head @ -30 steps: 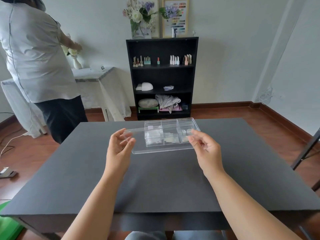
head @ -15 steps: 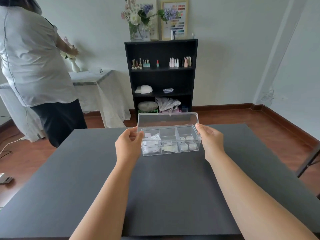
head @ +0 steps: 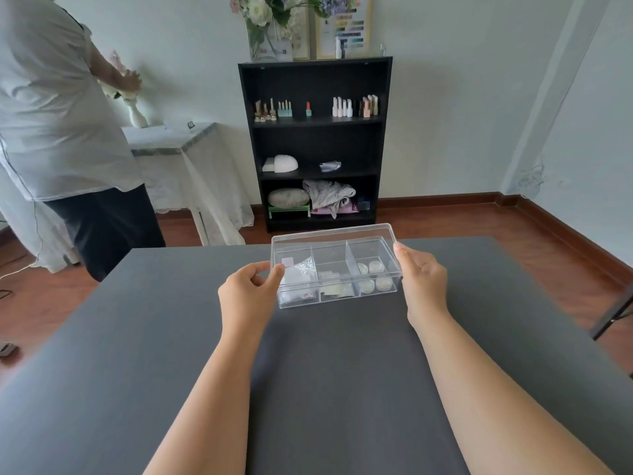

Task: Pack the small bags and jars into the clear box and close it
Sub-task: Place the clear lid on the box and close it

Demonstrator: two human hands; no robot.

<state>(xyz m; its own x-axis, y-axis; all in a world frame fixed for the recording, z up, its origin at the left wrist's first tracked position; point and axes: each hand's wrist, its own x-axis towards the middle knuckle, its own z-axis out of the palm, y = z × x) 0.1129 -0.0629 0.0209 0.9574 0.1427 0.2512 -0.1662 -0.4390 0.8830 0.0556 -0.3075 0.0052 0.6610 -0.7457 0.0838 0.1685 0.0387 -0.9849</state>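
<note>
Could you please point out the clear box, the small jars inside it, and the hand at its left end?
clear box (head: 337, 305): head view, front wall.
small jars (head: 372, 268): head view, lid of a rear jar, right compartment.
left hand (head: 248, 294): head view, back of hand.

Both bare forearms reach forward toward twelve o'clock, running nearly parallel. The left hand (head: 249, 292) sits at about eleven o'clock, fingers curled and thumb and forefinger pinched together at its three o'clock side. The right hand (head: 422, 280) sits at about one o'clock, palm turned inward toward nine o'clock, its grip closed with fingers flat and thumb on top.
</note>
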